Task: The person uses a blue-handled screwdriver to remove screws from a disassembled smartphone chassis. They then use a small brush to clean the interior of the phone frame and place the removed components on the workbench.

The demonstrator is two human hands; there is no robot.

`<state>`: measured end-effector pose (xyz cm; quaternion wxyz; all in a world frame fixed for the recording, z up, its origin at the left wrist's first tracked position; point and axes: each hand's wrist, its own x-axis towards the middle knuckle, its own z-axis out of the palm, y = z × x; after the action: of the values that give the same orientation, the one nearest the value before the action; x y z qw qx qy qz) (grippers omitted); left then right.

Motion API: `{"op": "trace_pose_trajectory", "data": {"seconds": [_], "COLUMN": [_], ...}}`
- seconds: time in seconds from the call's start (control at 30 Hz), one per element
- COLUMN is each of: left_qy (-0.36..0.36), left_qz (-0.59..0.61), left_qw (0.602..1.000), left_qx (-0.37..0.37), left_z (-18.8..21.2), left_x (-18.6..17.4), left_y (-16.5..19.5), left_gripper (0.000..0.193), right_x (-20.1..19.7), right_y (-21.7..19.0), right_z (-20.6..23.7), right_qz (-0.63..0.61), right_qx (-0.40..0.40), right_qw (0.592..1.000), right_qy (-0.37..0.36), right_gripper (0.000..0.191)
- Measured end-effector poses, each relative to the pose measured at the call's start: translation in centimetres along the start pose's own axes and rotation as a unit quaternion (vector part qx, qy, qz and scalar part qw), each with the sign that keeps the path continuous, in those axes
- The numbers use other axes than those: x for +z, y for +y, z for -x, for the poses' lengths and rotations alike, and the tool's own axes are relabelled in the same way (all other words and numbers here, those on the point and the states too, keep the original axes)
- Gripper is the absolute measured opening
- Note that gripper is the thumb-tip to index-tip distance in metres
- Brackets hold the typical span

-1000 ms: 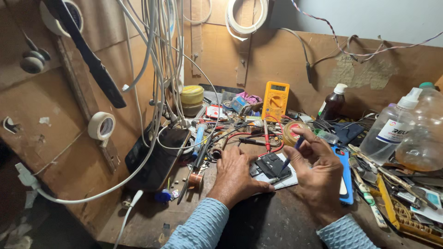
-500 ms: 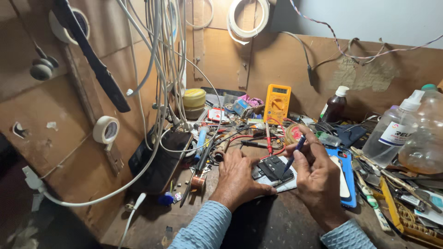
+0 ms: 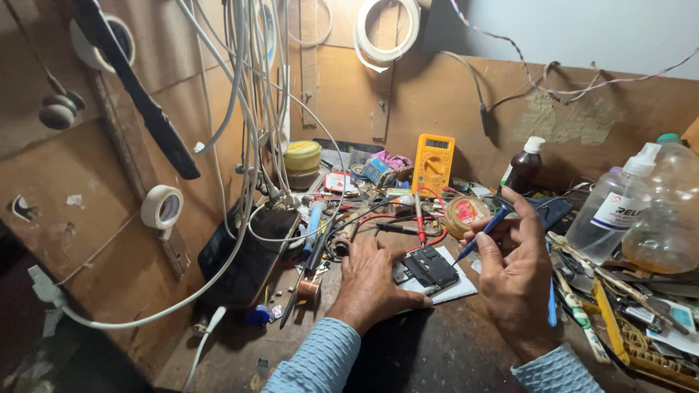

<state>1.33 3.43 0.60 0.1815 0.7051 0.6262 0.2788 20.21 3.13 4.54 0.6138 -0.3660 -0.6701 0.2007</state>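
Two hands: left (image 3: pixel 371 280) flat on boxy black part (image 3: pixel 429 266), right (image 3: pixel 513 273) pinching slim blue screwdriver (image 3: pixel 486 225) (tip down).

The left hand (image 3: pixel 371 280) covers part of the dark phone part (image 3: pixel 429 266) — detail unreadable.

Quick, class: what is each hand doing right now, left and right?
Left hand: flat, fingers pressing down on the small dark device, not gripping it.
Right hand: closed around a blue-handled screwdriver, tip pointing toward the device.
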Motion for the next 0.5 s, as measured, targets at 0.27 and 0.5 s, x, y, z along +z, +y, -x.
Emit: {"op": "trace_pose_trajectory", "data": {"seconds": [0.27, 0.5], "left_qy": [0.014, 0.024], "left_qz": [-0.002, 0.001], "left_qw": [1.000, 1.000], "left_qx": [0.005, 0.012], "left_z": [0.0, 0.0], "left_x": [0.3, 0.4], "left_y": [-0.2, -0.3], "left_gripper": [0.091, 0.089], "right_x": [-1.3, -0.8], "right_y": [3.2, 5.5], "right_z": [-1.3, -0.8], "right_qz": [0.241, 0.303], "right_qx": [0.149, 0.219], "right_qw": [0.955, 0.908], "right_qy": [-0.083, -0.187], "right_gripper": [0.039, 0.062]}}
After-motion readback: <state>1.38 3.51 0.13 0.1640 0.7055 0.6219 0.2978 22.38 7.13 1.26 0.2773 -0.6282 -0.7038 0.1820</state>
